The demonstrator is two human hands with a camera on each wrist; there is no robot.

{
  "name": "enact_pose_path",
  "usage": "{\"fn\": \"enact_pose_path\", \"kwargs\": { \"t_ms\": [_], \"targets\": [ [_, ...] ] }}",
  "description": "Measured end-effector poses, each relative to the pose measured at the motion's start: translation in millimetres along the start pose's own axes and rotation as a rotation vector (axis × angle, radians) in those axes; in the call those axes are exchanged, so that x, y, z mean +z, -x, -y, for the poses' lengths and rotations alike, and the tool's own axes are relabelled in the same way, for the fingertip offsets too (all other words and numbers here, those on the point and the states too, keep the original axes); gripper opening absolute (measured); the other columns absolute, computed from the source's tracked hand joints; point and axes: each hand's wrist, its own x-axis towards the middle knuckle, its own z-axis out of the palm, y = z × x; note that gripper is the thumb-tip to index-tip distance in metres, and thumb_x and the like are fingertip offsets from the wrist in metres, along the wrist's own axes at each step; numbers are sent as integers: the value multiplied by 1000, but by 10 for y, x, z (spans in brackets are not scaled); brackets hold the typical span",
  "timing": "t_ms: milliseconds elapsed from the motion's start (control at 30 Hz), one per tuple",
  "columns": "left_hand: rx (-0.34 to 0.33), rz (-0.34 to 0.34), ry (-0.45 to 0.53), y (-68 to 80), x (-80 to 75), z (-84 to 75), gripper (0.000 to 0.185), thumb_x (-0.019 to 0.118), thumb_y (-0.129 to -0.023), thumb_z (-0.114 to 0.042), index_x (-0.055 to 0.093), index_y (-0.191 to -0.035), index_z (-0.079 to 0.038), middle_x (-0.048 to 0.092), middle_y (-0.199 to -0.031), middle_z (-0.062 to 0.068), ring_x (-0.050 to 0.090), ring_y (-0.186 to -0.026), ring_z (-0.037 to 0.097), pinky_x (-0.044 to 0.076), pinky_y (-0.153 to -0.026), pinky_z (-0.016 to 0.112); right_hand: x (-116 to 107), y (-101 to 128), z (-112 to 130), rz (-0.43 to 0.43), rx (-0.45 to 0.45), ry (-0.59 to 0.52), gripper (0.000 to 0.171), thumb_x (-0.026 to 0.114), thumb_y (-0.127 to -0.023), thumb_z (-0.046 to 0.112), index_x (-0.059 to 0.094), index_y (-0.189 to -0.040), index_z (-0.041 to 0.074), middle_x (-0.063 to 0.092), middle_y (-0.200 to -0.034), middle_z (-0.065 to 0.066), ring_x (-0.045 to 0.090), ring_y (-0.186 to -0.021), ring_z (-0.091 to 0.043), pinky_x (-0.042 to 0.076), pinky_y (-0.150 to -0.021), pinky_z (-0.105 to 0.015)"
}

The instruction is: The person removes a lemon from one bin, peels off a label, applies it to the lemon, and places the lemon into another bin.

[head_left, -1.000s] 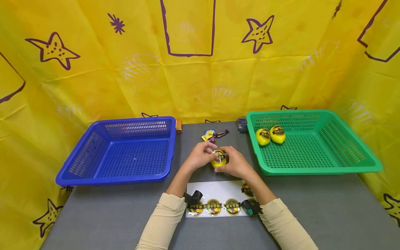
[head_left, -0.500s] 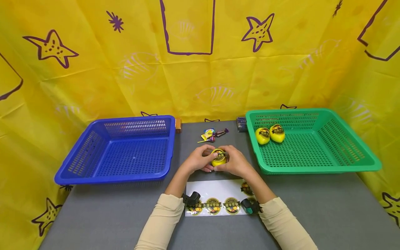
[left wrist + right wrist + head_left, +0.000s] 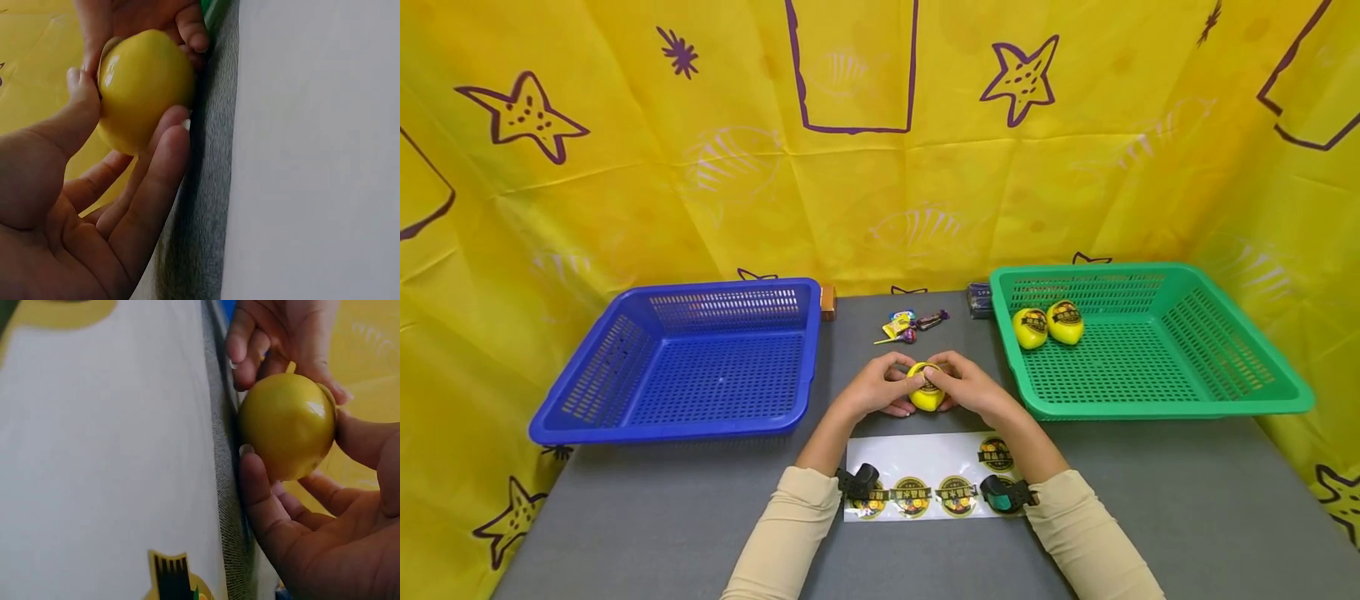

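Note:
A yellow lemon (image 3: 927, 400) is held between both hands above the grey table, a round black-and-gold sticker on its upper face. My left hand (image 3: 877, 386) grips it from the left, thumb on the sticker's edge. From the other side my right hand (image 3: 966, 385) holds it, its thumb pressing on the sticker too. In the left wrist view the lemon (image 3: 147, 87) sits between the curled fingers and thumbs, the sticker's edge standing slightly off the skin. The right wrist view shows the lemon (image 3: 289, 428) cradled by fingers of both hands. Below the wrists lies a white sticker sheet (image 3: 917, 457).
A blue basket (image 3: 673, 433) stands on the left. The green basket (image 3: 1165, 408) on the right holds two stickered lemons (image 3: 1065, 323). Several wrapped sweets (image 3: 898, 323) lie behind the hands. An orange box (image 3: 828, 302) and a dark box (image 3: 980, 300) sit near the baskets.
The lemon has been turned so its pointed end faces me. My right thumb has moved from the lemon's near side onto the sticker; the left fingers have shifted underneath.

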Motion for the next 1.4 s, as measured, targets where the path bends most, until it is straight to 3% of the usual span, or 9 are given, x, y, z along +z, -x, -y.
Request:
{"fn": "enact_pose_path", "kwargs": {
  "t_ms": [200, 467, 633, 800, 900, 1000, 1167, 1267, 1400],
  "targets": [
    [8, 24, 24, -10, -58, 13, 42, 71, -95, -16, 55, -131, -1, 69, -108, 17, 71, -72, 27, 60, -66, 40, -6, -33, -9, -20, 6, -6, 35, 60, -102, 17, 51, -130, -3, 61, -112, -21, 62, -82, -25, 57, -70, -39],
    [31, 33, 71, -11, -90, 86, 37, 69, -94, -3, 57, -129, 2, 69, -104, 19, 70, -68, 24, 60, -65, 39, -19, -58, -100, -4, 20, -126, 30, 56, -101, 3, 51, -130, -3, 60, -113, -21, 62, -78, -24, 56, -65, -34],
    [52, 39, 79, -15, -91, 123, 33, 68, -94, -2, 58, -126, 3, 69, -100, 18, 69, -67, 22, 60, -64, 37, -50, -64, -170, 25, 10, -190, 32, 54, -101, 1, 51, -132, -4, 58, -116, -21, 61, -79, -24, 56, -66, -33],
    [60, -9, 85, 17, -46, 149, 36, 67, -97, -8, 59, -131, 1, 70, -103, 17, 70, -72, 24, 60, -66, 37, -90, -46, -156, 72, 8, -216, 37, 54, -103, 7, 48, -139, -2, 56, -124, -23, 60, -82, -25, 56, -70, -34],
    [67, -40, 75, 42, -20, 149, 40, 68, -97, -16, 59, -134, -1, 70, -107, 18, 71, -76, 26, 60, -68, 37, -83, -20, -120, 128, -46, -122, 50, 59, -102, 15, 42, -146, 0, 51, -132, -25, 61, -83, -26, 56, -71, -36],
    [87, -56, 35, 73, -12, 133, 42, 66, -99, -22, 58, -135, -2, 69, -109, 18, 72, -78, 27, 60, -69, 38, -15, 18, -55, 146, -169, 118, 64, 70, -95, 21, 40, -149, 4, 50, -131, -24, 59, -86, -27, 54, -71, -38],
    [123, -68, -56, 134, -17, 117, 45, 50, -107, -31, 56, -137, 1, 66, -112, 23, 72, -77, 30, 60, -67, 38, 161, 97, 99, -23, -285, 557, 65, 83, -82, 24, 56, -140, 13, 57, -118, -16, 56, -94, -26, 50, -73, -42],
    [127, -84, -115, 186, -27, 120, 49, 43, -109, -36, 55, -136, 3, 64, -116, 25, 72, -78, 31, 60, -65, 38, 165, 183, 235, -64, -252, 671, 61, 84, -79, 25, 60, -135, 14, 60, -112, -11, 57, -91, -24, 49, -71, -42],
    [143, -121, -243, 259, -42, 119, 48, 42, -109, -36, 60, -125, 5, 67, -108, 21, 70, -77, 27, 58, -63, 36, -71, 347, 552, -8, -298, 652, 62, 82, -80, 24, 58, -136, 12, 61, -112, -11, 56, -78, -20, 48, -66, -37]
  ]
}}
